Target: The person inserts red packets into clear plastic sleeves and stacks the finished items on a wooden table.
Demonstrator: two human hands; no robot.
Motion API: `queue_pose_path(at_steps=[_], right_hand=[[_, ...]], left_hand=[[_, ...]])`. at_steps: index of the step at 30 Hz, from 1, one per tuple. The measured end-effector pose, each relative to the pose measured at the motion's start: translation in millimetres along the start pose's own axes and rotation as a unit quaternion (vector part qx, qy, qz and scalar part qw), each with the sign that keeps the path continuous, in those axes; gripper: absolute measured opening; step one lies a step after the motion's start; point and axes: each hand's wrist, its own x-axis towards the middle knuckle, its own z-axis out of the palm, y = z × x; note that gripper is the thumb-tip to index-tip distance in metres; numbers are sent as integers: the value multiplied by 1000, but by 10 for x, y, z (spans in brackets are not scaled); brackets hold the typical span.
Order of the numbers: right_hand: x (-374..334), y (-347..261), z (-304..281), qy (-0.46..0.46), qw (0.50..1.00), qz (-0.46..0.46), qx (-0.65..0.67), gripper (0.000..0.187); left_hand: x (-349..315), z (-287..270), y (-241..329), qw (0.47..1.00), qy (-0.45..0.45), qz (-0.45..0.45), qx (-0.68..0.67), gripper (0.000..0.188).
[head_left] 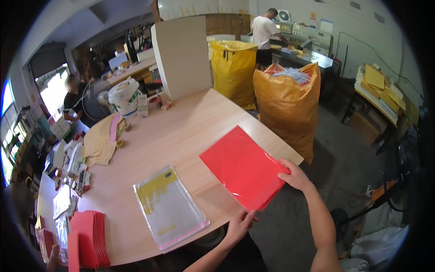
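A flat bundle of glossy red sheets [242,163] lies at the table's right edge, its near corner overhanging. Light glints off its surface as off clear film. My right hand [297,176] grips its right corner, thumb on top. At the near corner, my left hand [240,225] has its fingers bent against the edge; the fingertips are partly hidden. Left of the bundle lies a stack of clear plastic sleeves [174,211] with a pink strip along the near end; yellowish patches show through its far part.
A fanned stack of red folders [90,238] lies at the near left, beside another person's hand [54,255]. Brown paper [102,143], a white bucket [123,96] and a cardboard panel [183,56] stand farther back. Yellow [233,75] and orange [290,106] sacks flank the table's right side.
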Motion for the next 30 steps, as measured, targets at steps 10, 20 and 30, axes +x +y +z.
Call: queue_pose_path(at_steps=[10, 20, 30], right_hand=[[-30, 1121, 222, 153, 953, 18, -262, 59], [80, 1042, 368, 147, 940, 70, -300, 60], [42, 954, 553, 187, 927, 111, -307, 52]], left_hand=[[-37, 32, -240, 953, 137, 137, 235, 26], [881, -213, 288, 996, 27, 0, -84, 60], [1188, -293, -170, 993, 76, -38, 84, 55]])
